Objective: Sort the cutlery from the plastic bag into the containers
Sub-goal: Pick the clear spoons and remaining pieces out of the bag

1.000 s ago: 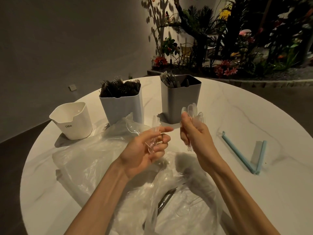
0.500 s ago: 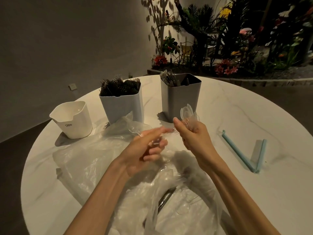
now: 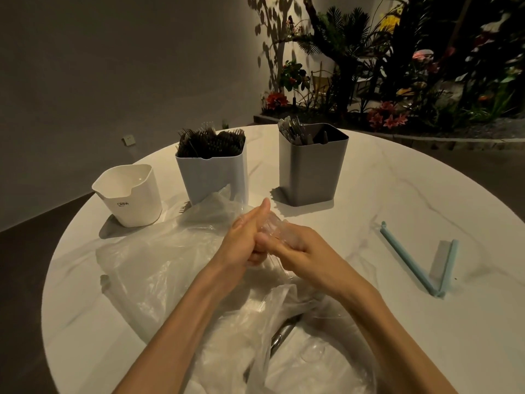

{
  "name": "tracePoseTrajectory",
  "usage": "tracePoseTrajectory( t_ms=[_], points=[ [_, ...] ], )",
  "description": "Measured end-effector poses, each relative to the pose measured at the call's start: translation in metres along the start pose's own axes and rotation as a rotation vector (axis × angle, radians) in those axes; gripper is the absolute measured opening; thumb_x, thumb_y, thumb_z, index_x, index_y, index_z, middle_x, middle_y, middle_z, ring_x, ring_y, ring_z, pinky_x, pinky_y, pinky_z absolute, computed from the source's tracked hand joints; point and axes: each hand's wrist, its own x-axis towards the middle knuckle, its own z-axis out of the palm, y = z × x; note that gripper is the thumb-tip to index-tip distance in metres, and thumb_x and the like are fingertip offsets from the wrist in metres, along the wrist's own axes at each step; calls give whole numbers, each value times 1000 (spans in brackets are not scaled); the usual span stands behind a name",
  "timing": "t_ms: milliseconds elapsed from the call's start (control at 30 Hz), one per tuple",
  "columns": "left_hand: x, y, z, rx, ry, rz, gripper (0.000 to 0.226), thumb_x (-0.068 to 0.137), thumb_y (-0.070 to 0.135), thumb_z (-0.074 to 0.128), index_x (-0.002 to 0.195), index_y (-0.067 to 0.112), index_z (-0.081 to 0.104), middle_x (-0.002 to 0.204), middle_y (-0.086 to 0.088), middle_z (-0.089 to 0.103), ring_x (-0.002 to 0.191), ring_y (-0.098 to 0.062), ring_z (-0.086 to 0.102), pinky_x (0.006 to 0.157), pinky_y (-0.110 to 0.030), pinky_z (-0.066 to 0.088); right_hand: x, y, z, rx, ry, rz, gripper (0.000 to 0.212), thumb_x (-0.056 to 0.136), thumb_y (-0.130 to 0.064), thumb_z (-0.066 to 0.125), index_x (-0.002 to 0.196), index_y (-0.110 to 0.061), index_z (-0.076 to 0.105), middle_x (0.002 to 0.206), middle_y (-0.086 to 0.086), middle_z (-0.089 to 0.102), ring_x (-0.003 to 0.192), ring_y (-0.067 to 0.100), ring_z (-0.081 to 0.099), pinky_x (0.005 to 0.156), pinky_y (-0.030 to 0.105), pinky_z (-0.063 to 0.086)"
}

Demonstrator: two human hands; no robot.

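Note:
My left hand (image 3: 244, 237) and my right hand (image 3: 301, 245) are pressed together over the clear plastic bag (image 3: 159, 265), both closed on a bunch of clear plastic spoons (image 3: 277, 227). A metal utensil (image 3: 281, 334) lies inside the bag near me. Three containers stand at the far side: a white one (image 3: 133, 200) on the left, a light grey one (image 3: 211, 177) packed with dark forks in the middle, and a dark grey one (image 3: 309, 169) with metal cutlery on the right.
A light blue bag clip (image 3: 420, 268) lies open in a V on the right of the round white marble table (image 3: 397, 194). Plants and flowers stand beyond the table's far edge. A grey wall is at the left.
Both hands came down and together. The spoons, earlier held upright in my right hand alone, are now clasped between both hands low over the bag.

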Motion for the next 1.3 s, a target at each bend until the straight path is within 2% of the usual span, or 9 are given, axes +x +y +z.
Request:
tracePoseTrajectory(
  t_ms=[167,333,433,533,667,833,933,1100,1300],
  points=[
    [-1,3,-2,-72,-104,-185,54,87,63,55,71,12,50,47,4,31,37,-6,22,38,-18,18,-3,5,-13,3,-63,78,40,101,-42,55,71,-17,63,54,-8,53,49,6,45,55,24,40],
    [5,0,-6,-226,-197,-207,37,93,46,61,91,10,55,56,3,26,44,-11,17,51,-30,15,-2,5,-14,85,2,59,39,107,-36,43,93,-13,71,78,10,75,70,20,73,77,36,62],
    [2,1,-6,-262,-221,-167,20,101,17,40,114,9,53,67,-1,32,50,-11,24,41,-21,21,2,4,-19,349,240,139,36,106,-33,46,82,-9,57,62,3,56,54,16,51,52,23,46],
    [-1,0,0,-117,-223,-64,22,107,12,35,109,5,56,70,-5,41,52,-12,36,39,-20,28,2,2,-23,424,349,229,38,99,-43,57,76,-13,52,55,-6,44,50,9,34,46,19,29],
    [-13,1,9,135,-288,18,29,108,10,36,125,11,59,71,-9,51,52,-17,51,40,-21,37,-2,-7,-15,234,309,156,22,93,-30,71,96,-9,74,51,-10,59,44,0,51,45,10,37],
    [-16,11,1,523,-214,138,30,85,42,76,107,24,66,81,-5,60,72,-18,58,68,-22,50,4,3,-33,345,588,256,27,99,-38,61,82,-18,66,55,-6,43,47,4,36,45,18,32],
    [-20,13,-11,639,-328,51,42,69,42,90,85,22,57,69,3,46,64,-12,41,59,-26,39,3,4,-44,589,515,263,25,104,-28,53,83,-15,55,65,-1,47,53,8,37,46,19,30],
    [-27,2,2,1303,-324,68,76,41,79,83,84,31,43,72,13,53,65,-10,44,59,-31,37,1,4,-38,554,353,335,25,107,-26,45,95,-8,57,71,5,58,56,11,58,51,20,50],
    [-17,4,-7,1133,-114,87,66,55,82,75,96,37,51,76,14,56,65,-5,49,60,-27,41,2,8,-45,501,374,372,28,101,-40,56,97,-13,57,60,-5,35,51,8,29,45,20,26]
  ],
)
